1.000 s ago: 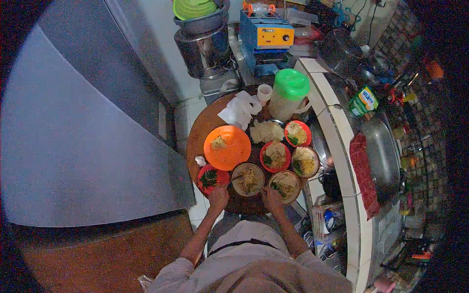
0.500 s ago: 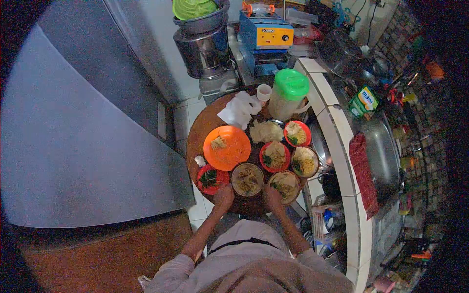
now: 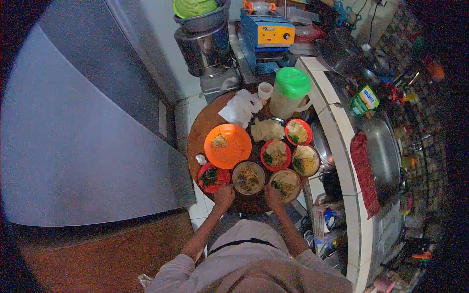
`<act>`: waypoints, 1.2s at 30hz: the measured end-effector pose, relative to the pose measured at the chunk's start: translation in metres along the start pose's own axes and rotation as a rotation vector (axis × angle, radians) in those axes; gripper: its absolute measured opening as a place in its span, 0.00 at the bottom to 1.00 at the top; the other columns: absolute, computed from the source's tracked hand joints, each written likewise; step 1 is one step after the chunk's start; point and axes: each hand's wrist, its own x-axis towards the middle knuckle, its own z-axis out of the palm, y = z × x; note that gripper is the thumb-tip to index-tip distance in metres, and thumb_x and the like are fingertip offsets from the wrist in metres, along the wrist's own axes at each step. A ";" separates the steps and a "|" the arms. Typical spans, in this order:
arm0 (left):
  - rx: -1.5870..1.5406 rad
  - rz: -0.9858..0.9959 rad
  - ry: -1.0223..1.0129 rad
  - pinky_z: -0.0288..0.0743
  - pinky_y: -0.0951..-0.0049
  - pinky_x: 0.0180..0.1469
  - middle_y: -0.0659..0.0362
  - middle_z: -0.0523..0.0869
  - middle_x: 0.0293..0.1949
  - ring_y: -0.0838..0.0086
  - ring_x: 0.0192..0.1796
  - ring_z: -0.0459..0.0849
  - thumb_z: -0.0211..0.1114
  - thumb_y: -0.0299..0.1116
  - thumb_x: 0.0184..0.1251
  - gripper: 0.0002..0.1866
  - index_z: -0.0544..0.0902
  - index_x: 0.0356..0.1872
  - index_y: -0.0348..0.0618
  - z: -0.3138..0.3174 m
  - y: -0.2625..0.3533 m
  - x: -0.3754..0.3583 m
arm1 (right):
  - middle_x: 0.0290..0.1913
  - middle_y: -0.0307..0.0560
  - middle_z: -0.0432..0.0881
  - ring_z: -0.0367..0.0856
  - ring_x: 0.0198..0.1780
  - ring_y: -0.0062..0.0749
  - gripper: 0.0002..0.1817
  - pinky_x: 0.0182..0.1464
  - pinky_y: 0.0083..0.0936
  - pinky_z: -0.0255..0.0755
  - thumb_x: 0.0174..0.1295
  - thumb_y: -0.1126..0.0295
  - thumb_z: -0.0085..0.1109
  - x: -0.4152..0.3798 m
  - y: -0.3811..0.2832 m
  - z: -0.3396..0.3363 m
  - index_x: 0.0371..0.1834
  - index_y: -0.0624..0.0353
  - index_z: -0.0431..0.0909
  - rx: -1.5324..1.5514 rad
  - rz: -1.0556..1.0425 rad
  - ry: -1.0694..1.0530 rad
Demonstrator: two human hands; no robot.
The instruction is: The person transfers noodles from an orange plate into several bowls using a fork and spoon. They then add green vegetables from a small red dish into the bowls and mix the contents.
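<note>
Noodle bowl (image 3: 249, 192) stands on a round kitchen table (image 3: 199, 131).

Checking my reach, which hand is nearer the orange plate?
Left. Your left hand is on your side of the orange plate; your right hand is farther, off to its right.

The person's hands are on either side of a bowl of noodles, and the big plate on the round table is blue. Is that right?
Not quite: the big plate on the round table is orange, not blue, as the head view shows. The left hand and right hand are indeed on either side of a bowl of noodles.
</note>
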 end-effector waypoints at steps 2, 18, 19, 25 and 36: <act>0.018 -0.017 -0.032 0.72 0.55 0.33 0.47 0.75 0.31 0.55 0.34 0.78 0.51 0.35 0.53 0.12 0.78 0.35 0.43 -0.007 0.004 0.003 | 0.35 0.57 0.77 0.76 0.37 0.51 0.15 0.39 0.41 0.69 0.58 0.62 0.42 0.005 -0.004 -0.001 0.41 0.56 0.74 -0.143 0.192 -0.112; -0.080 0.142 0.026 0.73 0.56 0.33 0.44 0.77 0.26 0.52 0.30 0.78 0.56 0.34 0.48 0.12 0.77 0.25 0.31 0.006 0.001 0.015 | 0.28 0.55 0.76 0.76 0.33 0.48 0.14 0.35 0.41 0.69 0.50 0.70 0.50 -0.008 -0.046 -0.036 0.41 0.59 0.72 -0.182 0.042 -0.073; -0.081 0.140 0.026 0.73 0.56 0.33 0.44 0.77 0.26 0.52 0.30 0.78 0.56 0.34 0.48 0.12 0.77 0.25 0.31 0.003 0.005 0.015 | 0.26 0.55 0.75 0.76 0.32 0.47 0.14 0.33 0.41 0.69 0.51 0.69 0.49 -0.002 -0.043 -0.033 0.41 0.58 0.71 -0.160 0.052 -0.114; -0.095 0.139 -0.070 0.73 0.57 0.34 0.46 0.78 0.26 0.53 0.32 0.79 0.55 0.33 0.49 0.12 0.77 0.25 0.31 0.025 0.001 0.013 | 0.25 0.56 0.75 0.76 0.30 0.45 0.13 0.30 0.41 0.69 0.55 0.64 0.44 0.015 -0.035 -0.025 0.42 0.56 0.71 -0.031 0.177 -0.122; 0.087 0.020 -0.130 0.73 0.57 0.33 0.47 0.75 0.28 0.56 0.32 0.78 0.55 0.32 0.48 0.11 0.79 0.32 0.42 -0.029 0.018 -0.005 | 0.29 0.57 0.76 0.76 0.31 0.50 0.13 0.33 0.42 0.68 0.57 0.62 0.44 0.000 -0.025 -0.053 0.39 0.56 0.73 0.029 -0.092 0.084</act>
